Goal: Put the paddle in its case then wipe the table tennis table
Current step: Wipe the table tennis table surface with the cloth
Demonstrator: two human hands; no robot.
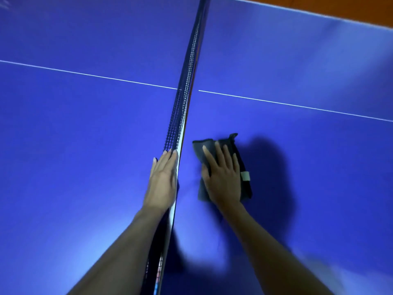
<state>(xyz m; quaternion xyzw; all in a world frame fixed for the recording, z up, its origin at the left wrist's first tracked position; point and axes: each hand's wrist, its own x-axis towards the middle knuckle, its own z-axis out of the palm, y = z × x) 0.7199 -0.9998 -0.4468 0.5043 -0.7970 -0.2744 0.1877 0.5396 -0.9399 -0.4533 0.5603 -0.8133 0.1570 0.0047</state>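
Both arms reach forward, left hand [162,179] and right hand [222,177] flat, fingers straight.

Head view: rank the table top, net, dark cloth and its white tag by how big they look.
1. Blue table top, filling most of the frame.
2. Net, a long narrow strip seen almost edge-on, so its apparent size understates it.
3. Dark cloth, partly covered by the right hand.
4. White tag, smallest.

The blue worktop [85,145] looks smooth with a soft sheen, catching pale glare at 7 o'clock. The net [182,99] is dark woven mesh, edged with a white band. The cloth [212,145] is dark grey matt fabric with a small pale label [245,176].
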